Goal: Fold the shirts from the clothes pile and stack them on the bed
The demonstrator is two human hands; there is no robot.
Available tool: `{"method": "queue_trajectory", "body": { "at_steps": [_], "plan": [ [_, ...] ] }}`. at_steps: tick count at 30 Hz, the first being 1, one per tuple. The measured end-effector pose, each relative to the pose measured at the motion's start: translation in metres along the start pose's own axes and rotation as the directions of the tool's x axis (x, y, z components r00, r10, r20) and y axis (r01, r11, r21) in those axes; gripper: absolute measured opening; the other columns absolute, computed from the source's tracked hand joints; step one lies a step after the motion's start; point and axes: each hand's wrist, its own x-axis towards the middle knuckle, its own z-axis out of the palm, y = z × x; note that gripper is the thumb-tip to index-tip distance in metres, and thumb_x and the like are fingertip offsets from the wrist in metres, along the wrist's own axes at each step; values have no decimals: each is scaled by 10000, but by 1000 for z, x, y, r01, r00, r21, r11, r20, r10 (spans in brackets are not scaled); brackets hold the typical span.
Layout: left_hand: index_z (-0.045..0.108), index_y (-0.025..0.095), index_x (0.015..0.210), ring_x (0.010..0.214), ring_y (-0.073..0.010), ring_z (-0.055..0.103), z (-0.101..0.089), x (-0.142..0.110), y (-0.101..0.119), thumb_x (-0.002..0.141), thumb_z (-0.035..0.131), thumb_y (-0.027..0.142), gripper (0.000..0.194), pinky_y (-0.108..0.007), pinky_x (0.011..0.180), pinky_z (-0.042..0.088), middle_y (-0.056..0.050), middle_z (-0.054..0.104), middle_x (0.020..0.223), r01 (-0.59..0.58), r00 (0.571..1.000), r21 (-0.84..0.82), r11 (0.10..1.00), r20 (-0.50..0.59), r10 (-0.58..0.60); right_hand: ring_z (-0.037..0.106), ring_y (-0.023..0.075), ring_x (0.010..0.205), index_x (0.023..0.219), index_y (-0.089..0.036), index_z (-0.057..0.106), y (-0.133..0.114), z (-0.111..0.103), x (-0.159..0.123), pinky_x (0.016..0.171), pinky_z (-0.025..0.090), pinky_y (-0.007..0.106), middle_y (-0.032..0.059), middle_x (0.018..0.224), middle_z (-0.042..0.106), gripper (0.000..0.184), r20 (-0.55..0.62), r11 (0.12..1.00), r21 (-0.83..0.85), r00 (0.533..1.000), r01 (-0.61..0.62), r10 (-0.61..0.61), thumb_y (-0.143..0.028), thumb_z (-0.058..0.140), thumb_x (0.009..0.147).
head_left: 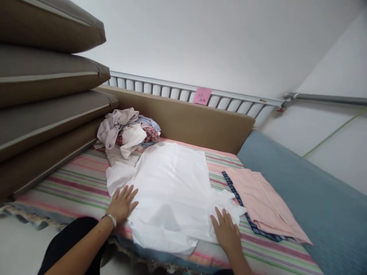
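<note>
A white shirt (174,183) lies spread out on the striped sheet (77,183), its sleeves reaching to either side. My left hand (122,204) rests flat on its left part, fingers apart, a light bracelet on the wrist. On the right, my right hand (228,229) lies with spread fingers at the shirt's edge, by the right sleeve. Neither hand grips the cloth. Just beyond my right hand lies a folded pink garment (263,198), on top of a dark blue checked garment (252,227) that shows along its edge.
A heap of crumpled clothes (129,130) sits at the back left. Thick brown cushions (54,76) are stacked along the left. Behind stand a brown panel (195,122) and a radiator (160,89) with a pink note (202,96). Blue surface (286,172) extends on the right.
</note>
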Motion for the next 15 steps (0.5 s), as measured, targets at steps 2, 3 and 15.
{"method": "queue_trajectory", "body": {
  "at_steps": [2,3,15],
  "plan": [
    [405,285,1321,1328,-289,227,3,0,-3,854,424,454,498,-516,1055,153,-48,325,1422,8,1000,36,999,17,-9,358,276,1267,1295,-235,436,2,-9,5,953,347,502,113,1369,408,520,76,997,-27,994,-70,72,-452,368,827],
    [397,284,1326,1331,-289,221,3,2,-3,853,420,453,503,-515,1055,154,-44,317,1426,15,999,51,999,38,-17,352,262,1272,1290,-231,443,-1,-15,7,965,344,485,105,1371,407,511,112,993,-39,987,-107,111,-433,368,827],
    [325,365,1344,1329,-285,229,0,60,76,875,371,424,475,-583,1021,214,-10,288,1441,-181,977,-54,982,108,186,225,198,1336,1323,-295,389,-152,-50,15,1092,204,426,-5,1441,278,485,61,890,325,932,321,-358,-467,309,877]
  ]
}}
